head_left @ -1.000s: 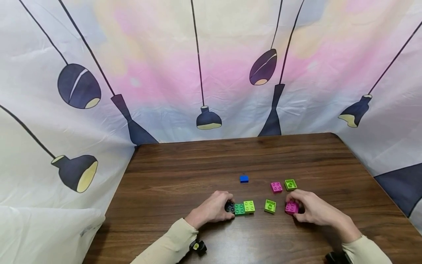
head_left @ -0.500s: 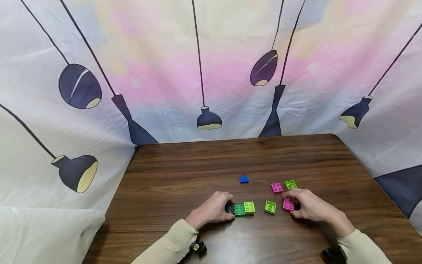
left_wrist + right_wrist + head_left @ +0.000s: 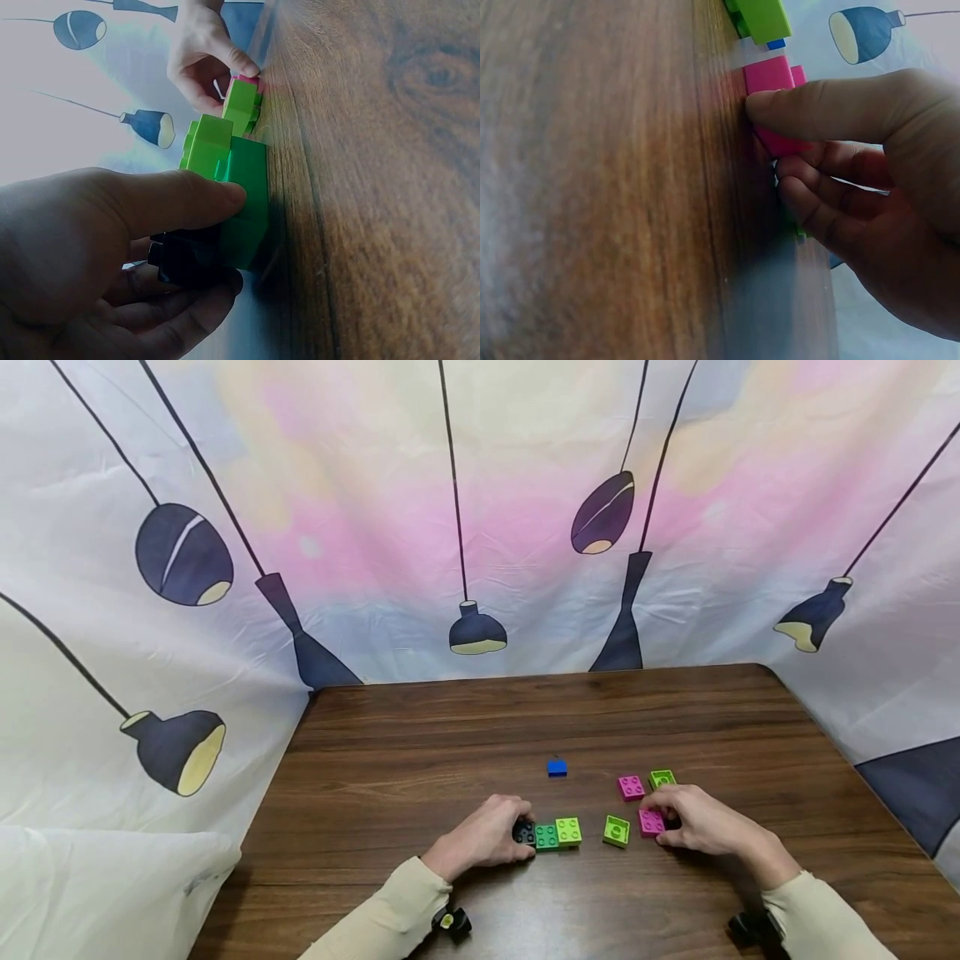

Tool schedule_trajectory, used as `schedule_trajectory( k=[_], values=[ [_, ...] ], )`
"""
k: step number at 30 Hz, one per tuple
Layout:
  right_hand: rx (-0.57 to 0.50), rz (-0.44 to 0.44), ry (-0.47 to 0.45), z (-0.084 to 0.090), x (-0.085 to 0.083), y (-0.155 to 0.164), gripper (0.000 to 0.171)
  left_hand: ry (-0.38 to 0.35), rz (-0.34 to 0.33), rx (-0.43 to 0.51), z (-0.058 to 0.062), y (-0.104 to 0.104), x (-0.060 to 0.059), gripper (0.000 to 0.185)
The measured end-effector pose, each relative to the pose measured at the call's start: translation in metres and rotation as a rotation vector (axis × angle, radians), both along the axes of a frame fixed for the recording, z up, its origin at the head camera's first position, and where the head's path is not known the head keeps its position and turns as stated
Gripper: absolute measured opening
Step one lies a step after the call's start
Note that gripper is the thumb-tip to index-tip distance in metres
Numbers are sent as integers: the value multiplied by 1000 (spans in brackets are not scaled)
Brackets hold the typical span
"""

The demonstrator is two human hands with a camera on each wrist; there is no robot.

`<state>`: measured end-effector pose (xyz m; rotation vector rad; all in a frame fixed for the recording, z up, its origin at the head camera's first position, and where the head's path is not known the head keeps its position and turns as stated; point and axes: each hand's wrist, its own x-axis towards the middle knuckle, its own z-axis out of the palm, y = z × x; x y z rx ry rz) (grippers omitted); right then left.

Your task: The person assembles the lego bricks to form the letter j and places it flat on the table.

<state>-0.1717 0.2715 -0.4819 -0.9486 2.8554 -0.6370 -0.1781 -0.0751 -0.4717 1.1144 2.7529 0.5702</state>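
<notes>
1. Pink block [image 3: 652,823]: low at the tabletop [image 3: 420,735], toward the person's right, studs up, just beside an overturned lime block [image 3: 617,831] with a gap between. From here I can't tell whether its base touches the wood.
2. It looks like hard plastic, so I'd expect it light, stiff and hard to break; the smooth walls might slide a little under dry skin. Best hold: two opposite walls, low down, leaving the studs bare.
3. Right grip [image 3: 701,822]: pinching that block, thumb on one wall, fingertips on the opposite side.
4. Left grip [image 3: 486,833]: holding the black block [image 3: 524,833] end of a joined piece, thumb laid against the side of the green block [image 3: 547,837]. The bright lime block [image 3: 568,832] seems seated on the green at the far end. The piece should handle as one stiff bar; I'd hold it low by the green, since tugging at the top could pop a joint.
5. Farther back: a second pink block [image 3: 631,788], another upturned lime block [image 3: 663,778] and a blue block [image 3: 557,768].
</notes>
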Motion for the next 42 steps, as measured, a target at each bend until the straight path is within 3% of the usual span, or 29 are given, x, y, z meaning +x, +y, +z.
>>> schedule_trajectory(
  k=[13, 27, 37, 42],
  values=[
    [-26, -9, 34, -3, -2, 0, 35, 2, 4, -3, 0, 0, 1, 30],
    [-19, -7, 86, 8, -5, -5, 39, -10, 15, 0, 1, 0, 1, 30],
    [-59, 6, 171, 10, -7, -11, 41, -4, 10, 5, 1, 0, 2, 30],
    [-72, 19, 159, 13, -7, -16, 41, -13, 17, 3, 0, 0, 2, 30]
  ],
)
